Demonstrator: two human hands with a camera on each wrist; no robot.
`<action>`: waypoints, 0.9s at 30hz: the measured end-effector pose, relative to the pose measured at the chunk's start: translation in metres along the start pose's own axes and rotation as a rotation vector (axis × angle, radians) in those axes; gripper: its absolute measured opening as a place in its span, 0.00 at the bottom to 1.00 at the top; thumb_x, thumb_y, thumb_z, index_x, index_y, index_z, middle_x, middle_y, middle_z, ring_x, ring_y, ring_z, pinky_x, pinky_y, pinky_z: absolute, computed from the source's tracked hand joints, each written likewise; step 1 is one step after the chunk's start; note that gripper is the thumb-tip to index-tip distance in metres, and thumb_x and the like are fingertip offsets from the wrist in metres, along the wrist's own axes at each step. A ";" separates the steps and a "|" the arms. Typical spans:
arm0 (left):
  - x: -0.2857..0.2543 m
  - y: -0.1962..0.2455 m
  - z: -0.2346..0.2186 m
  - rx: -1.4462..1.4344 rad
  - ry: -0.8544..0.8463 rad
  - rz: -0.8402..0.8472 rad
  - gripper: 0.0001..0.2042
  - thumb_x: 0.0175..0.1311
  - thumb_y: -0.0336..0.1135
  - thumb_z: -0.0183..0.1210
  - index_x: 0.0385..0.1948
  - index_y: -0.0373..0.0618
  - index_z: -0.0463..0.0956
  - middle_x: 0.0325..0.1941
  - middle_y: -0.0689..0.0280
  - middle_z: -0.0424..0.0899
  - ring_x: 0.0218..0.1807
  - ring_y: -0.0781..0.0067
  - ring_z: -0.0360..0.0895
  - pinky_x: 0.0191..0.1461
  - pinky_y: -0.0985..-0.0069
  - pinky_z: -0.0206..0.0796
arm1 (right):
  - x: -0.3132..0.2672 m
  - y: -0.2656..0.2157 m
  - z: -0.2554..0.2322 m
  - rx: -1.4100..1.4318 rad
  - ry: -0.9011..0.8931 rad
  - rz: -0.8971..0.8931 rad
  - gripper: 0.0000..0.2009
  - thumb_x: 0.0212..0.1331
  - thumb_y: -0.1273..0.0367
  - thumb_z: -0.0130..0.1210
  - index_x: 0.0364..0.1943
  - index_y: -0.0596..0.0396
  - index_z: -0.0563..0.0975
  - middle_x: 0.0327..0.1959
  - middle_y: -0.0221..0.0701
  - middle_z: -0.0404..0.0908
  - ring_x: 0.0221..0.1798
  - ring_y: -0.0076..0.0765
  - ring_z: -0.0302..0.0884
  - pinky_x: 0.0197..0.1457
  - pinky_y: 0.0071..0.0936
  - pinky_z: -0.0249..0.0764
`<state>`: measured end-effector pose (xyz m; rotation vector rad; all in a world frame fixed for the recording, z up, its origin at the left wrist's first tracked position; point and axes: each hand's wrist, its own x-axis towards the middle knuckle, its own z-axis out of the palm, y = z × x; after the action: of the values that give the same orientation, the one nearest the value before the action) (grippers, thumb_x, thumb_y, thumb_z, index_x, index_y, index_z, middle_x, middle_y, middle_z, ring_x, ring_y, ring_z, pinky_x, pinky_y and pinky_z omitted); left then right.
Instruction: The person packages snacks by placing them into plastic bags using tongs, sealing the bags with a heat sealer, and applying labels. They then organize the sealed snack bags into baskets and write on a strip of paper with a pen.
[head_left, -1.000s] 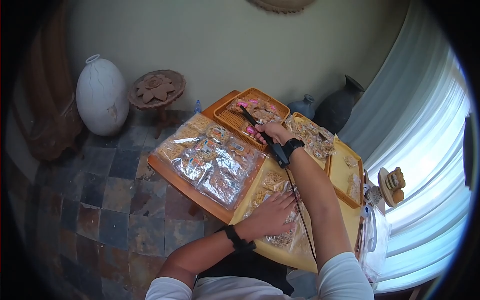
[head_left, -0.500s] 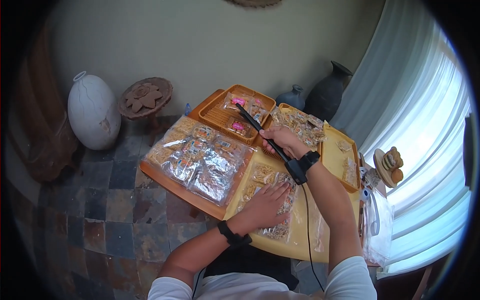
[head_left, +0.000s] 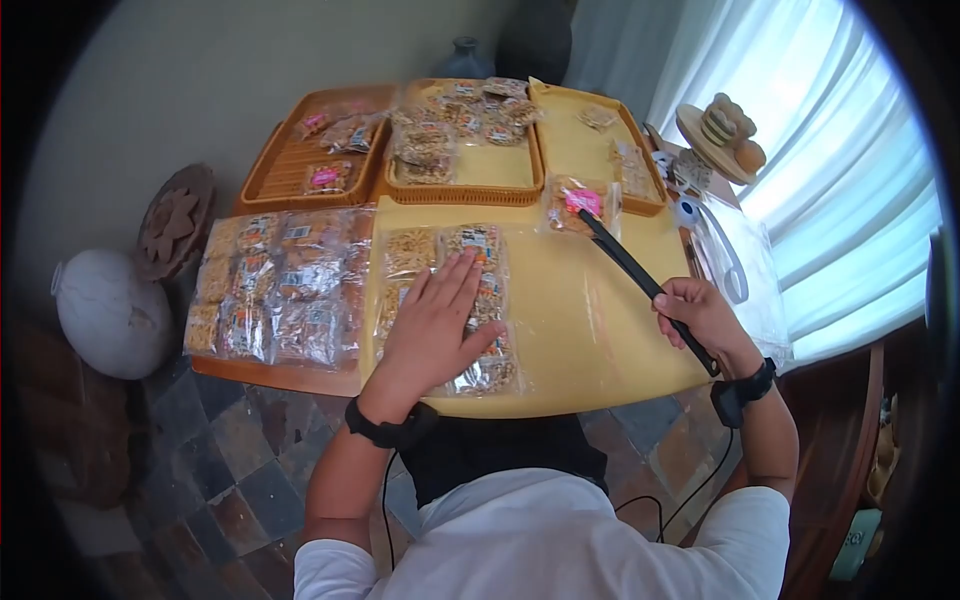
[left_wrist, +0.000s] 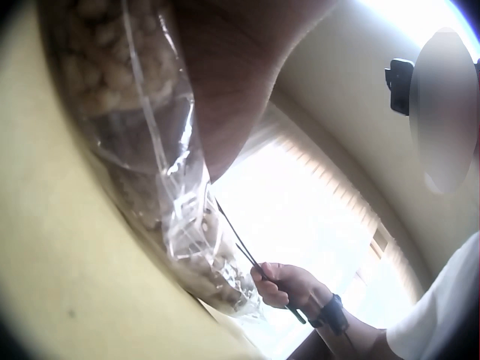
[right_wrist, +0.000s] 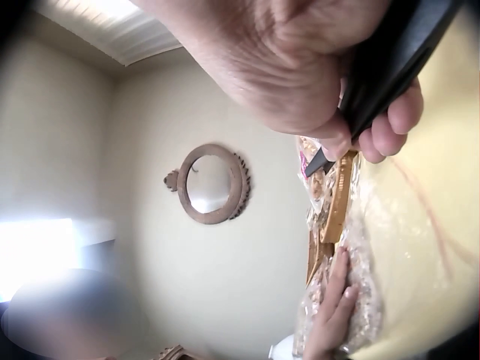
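Observation:
My right hand grips black tongs, also seen close up in the right wrist view as a dark tong handle. At the tips of the tongs is a clear packet of snack pieces with a pink label, in front of the wicker trays. My left hand lies with fingers spread on a clear plastic bag filled with several snack packets. In the left wrist view the bag's crinkled plastic shows beneath the hand.
A larger filled bag lies to the left. Behind stand a wicker tray with pink-label packets, a middle tray of packets and a right tray. Plastic sheets and a stand with fake pastries are on the right.
The tongs have moved from the pink-label packets in the left tray rightward and nearer, and a packet is now at their tips. My left hand stays on the bag. The head view has turned right.

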<state>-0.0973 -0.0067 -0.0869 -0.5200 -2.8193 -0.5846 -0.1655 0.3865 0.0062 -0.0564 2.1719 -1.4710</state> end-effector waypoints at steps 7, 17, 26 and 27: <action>0.006 0.007 -0.006 0.037 -0.045 -0.037 0.41 0.77 0.61 0.55 0.81 0.38 0.60 0.88 0.53 0.59 0.87 0.52 0.56 0.88 0.51 0.44 | -0.057 0.053 -0.038 -0.101 0.229 0.127 0.11 0.77 0.66 0.62 0.35 0.54 0.78 0.23 0.25 0.81 0.19 0.17 0.75 0.22 0.19 0.68; 0.008 0.008 -0.005 0.078 -0.069 -0.034 0.40 0.77 0.60 0.55 0.81 0.40 0.60 0.88 0.54 0.60 0.88 0.52 0.56 0.89 0.53 0.44 | -0.058 0.065 -0.023 -0.055 -0.021 0.208 0.13 0.76 0.65 0.62 0.32 0.56 0.80 0.22 0.25 0.82 0.21 0.19 0.76 0.25 0.21 0.70; 0.008 0.007 -0.004 0.078 -0.063 -0.035 0.41 0.77 0.61 0.55 0.81 0.39 0.61 0.87 0.54 0.60 0.87 0.52 0.57 0.88 0.53 0.44 | -0.067 0.041 -0.022 -0.146 -0.351 0.306 0.11 0.75 0.64 0.63 0.41 0.59 0.85 0.28 0.25 0.86 0.25 0.17 0.78 0.29 0.21 0.73; 0.008 0.007 -0.004 0.087 -0.056 -0.027 0.41 0.77 0.62 0.55 0.80 0.38 0.61 0.87 0.53 0.61 0.87 0.53 0.57 0.88 0.53 0.45 | -0.067 0.037 -0.031 -0.236 -0.396 0.334 0.11 0.75 0.63 0.64 0.43 0.59 0.86 0.29 0.24 0.86 0.25 0.17 0.78 0.30 0.20 0.73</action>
<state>-0.1013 -0.0002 -0.0789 -0.4902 -2.8937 -0.4567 -0.1118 0.4489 0.0085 -0.0579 1.9065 -0.9256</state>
